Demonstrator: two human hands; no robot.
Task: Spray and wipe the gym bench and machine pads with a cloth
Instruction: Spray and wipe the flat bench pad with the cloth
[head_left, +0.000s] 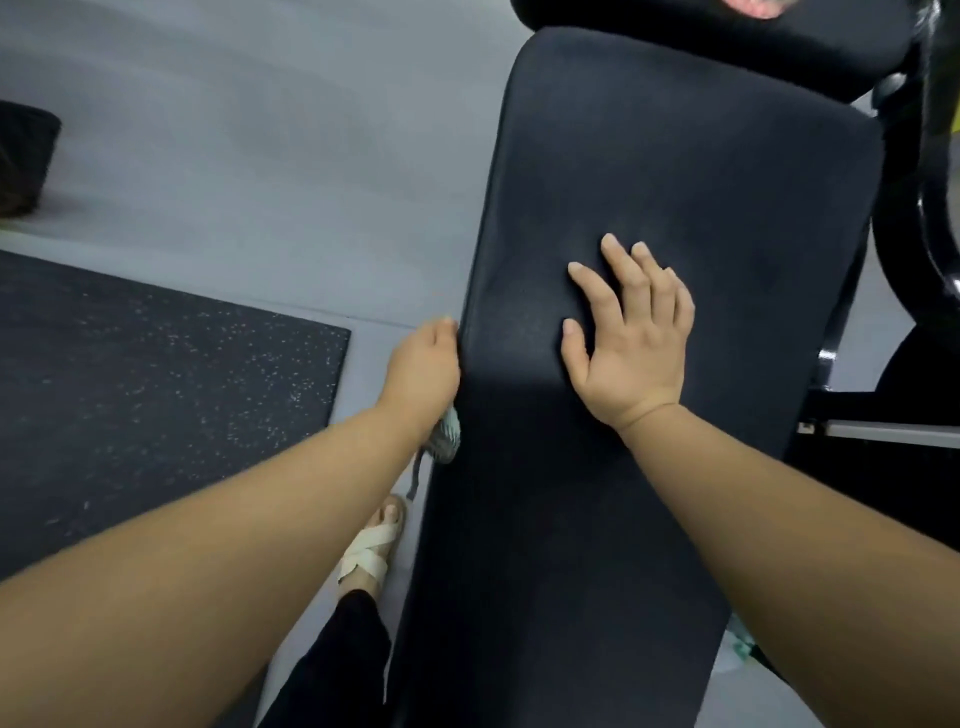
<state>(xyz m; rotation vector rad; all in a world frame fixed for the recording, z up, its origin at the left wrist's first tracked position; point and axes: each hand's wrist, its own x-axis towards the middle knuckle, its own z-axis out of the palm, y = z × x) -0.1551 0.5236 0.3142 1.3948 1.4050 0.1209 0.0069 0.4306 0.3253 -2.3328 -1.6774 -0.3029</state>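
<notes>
Bench pad (675, 182): long, black, matte, fine-grained vinyl with rounded corners. It runs under the right hand (631, 332) and on past its fingertips. A second black pad (701, 47) butts on beyond that, far ahead of the fingers.

Right hand lies palm down and flat on the pad, fingers straight and slightly spread, thumb out to the left, holding nothing.

Left hand (423, 364) is against the pad's left side edge, back of the hand up. Fingers are curled out of sight, gripping the cloth (448, 440). The cloth is pale green-white and ribbed, bunched, and pokes out under the wrist, touching the pad's side.

Left of the left hand is a grey smooth floor (260, 156) and a black speckled rubber mat (130, 364) with a square corner. Below the left forearm is a foot in a cream cross-strap sandal (366, 556).
</notes>
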